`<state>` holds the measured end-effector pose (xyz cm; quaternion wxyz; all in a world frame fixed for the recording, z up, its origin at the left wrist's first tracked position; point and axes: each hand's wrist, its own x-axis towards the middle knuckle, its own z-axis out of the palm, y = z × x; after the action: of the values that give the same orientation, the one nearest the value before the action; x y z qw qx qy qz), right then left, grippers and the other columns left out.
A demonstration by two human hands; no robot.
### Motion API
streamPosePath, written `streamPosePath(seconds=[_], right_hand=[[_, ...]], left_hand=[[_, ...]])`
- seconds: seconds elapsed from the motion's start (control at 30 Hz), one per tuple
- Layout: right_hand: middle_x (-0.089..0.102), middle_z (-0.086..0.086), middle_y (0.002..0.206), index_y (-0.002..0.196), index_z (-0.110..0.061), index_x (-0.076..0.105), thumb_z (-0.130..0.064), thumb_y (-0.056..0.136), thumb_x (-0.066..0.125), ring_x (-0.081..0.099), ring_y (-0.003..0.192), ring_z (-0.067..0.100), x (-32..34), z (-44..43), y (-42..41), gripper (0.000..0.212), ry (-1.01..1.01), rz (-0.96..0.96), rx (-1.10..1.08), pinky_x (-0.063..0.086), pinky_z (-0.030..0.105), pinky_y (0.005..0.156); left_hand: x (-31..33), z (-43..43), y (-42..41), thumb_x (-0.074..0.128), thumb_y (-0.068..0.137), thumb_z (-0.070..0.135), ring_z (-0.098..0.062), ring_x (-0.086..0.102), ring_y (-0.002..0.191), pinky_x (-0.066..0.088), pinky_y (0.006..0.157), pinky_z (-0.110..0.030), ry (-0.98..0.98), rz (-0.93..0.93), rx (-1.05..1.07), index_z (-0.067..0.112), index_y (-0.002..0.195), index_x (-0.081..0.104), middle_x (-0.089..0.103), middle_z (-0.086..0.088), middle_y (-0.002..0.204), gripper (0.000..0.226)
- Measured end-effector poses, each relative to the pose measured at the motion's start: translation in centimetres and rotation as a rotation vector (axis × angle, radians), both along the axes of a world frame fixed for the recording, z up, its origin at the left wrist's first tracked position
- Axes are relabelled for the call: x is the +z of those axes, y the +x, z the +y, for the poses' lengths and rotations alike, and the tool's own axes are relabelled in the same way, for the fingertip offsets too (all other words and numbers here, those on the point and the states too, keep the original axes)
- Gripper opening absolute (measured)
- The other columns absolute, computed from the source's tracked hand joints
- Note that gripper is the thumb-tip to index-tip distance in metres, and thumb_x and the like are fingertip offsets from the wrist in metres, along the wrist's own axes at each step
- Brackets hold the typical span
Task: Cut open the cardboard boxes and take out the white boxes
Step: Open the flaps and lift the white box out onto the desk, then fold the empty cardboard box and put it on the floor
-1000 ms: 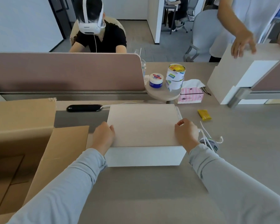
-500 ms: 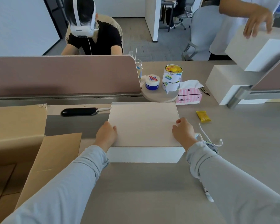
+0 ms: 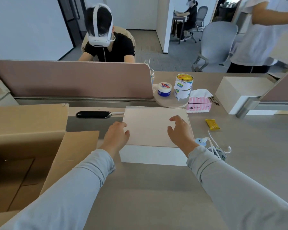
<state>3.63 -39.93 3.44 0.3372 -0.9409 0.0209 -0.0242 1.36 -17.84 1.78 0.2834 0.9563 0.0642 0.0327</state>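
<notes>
A white box (image 3: 150,128) lies flat on the grey desk (image 3: 156,188) in front of me. My left hand (image 3: 117,136) is at the box's left edge with loosely curled fingers and holds nothing. Over the right part of the lid, my right hand (image 3: 179,131) has relaxed, spread fingers and grips nothing. An open cardboard box (image 3: 23,146) stands at my left with one flap (image 3: 73,156) folded out toward the white box. A second white box (image 3: 236,93) sits at the back right.
Behind the white box are a pink divider (image 3: 70,78), a black cable port (image 3: 93,114), a round tray with a jar (image 3: 164,89) and a can (image 3: 183,87), and a tissue pack (image 3: 199,104). A yellow packet (image 3: 212,124) and white cable (image 3: 214,145) lie right. A person (image 3: 259,34) stands at far right.
My right hand left the box's right side and now hovers over the lid; my left hand loosened at the left edge. The person at the right lifted a white box away.
</notes>
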Motion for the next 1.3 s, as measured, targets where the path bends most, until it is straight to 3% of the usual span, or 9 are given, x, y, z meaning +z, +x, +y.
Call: streamPosePath(seconds=[0.13,0.3,0.57,0.8,0.93,1.13,1.3], right_hand=[[0.056,0.004,0.128,0.124,-0.013,0.050,-0.014,0.092,0.052,0.050,0.119,0.023,1.0,3.3,-1.0,0.032,0.030,-0.020,0.061,0.043,0.031,0.091],[0.058,0.003,0.125,0.122,-0.012,0.051,-0.014,0.093,0.051,0.054,0.114,0.022,2.0,9.9,-3.5,0.029,0.048,-0.060,0.199,0.045,0.032,0.092],[0.056,-0.004,0.105,0.119,-0.014,0.052,-0.013,0.092,0.050,0.054,0.095,0.014,2.7,23.8,-10.0,0.027,0.101,-0.113,0.370,0.041,0.022,0.079],[0.060,-0.002,0.113,0.119,-0.016,0.053,-0.016,0.093,0.052,0.056,0.099,0.013,1.0,35.1,-16.2,0.026,0.105,-0.082,0.347,0.049,0.027,0.088],[0.060,-0.003,0.114,0.119,-0.017,0.052,-0.017,0.092,0.053,0.057,0.098,0.013,0.0,38.8,-19.4,0.027,0.085,-0.046,0.303,0.051,0.028,0.085],[0.060,-0.002,0.112,0.119,-0.016,0.051,-0.017,0.092,0.056,0.058,0.097,0.013,-0.9,39.9,-23.7,0.028,0.007,0.019,0.228,0.051,0.026,0.087],[0.060,-0.003,0.109,0.118,-0.018,0.052,-0.017,0.091,0.058,0.058,0.099,0.015,-1.5,38.7,-25.6,0.028,-0.038,0.077,0.160,0.052,0.034,0.091]], left_hand=[[1.5,3.0,-2.5,0.052,0.093,0.017,-0.019,0.058,0.104,0.041,0.085,-0.023,-0.062,-0.079,-0.018,0.009,0.115,0.062,0.057,-0.005,0.114,0.026],[2.2,9.0,-6.7,0.050,0.093,0.024,-0.017,0.061,0.094,0.047,0.081,-0.026,-0.014,-0.138,0.040,0.016,0.109,0.064,0.058,0.000,0.106,0.022],[2.4,21.5,-13.8,0.051,0.093,0.020,-0.018,0.057,0.101,0.045,0.088,-0.027,0.007,-0.112,0.171,0.015,0.113,0.063,0.059,-0.003,0.112,0.024],[1.5,33.4,-20.3,0.052,0.094,0.022,-0.014,0.057,0.101,0.046,0.087,-0.025,0.038,-0.096,0.152,0.016,0.115,0.062,0.058,0.000,0.113,0.024],[0.9,38.7,-23.5,0.051,0.094,0.022,-0.015,0.057,0.103,0.046,0.086,-0.025,0.029,-0.091,0.123,0.014,0.116,0.061,0.058,-0.002,0.115,0.026],[0.1,41.6,-26.6,0.052,0.094,0.026,-0.016,0.059,0.096,0.046,0.079,-0.025,0.017,-0.140,0.093,0.013,0.112,0.064,0.061,-0.002,0.109,0.026],[-0.6,41.6,-28.7,0.050,0.093,0.034,-0.020,0.054,0.106,0.039,0.091,-0.033,0.105,-0.128,0.130,0.018,0.112,0.064,0.058,0.000,0.114,0.028]])
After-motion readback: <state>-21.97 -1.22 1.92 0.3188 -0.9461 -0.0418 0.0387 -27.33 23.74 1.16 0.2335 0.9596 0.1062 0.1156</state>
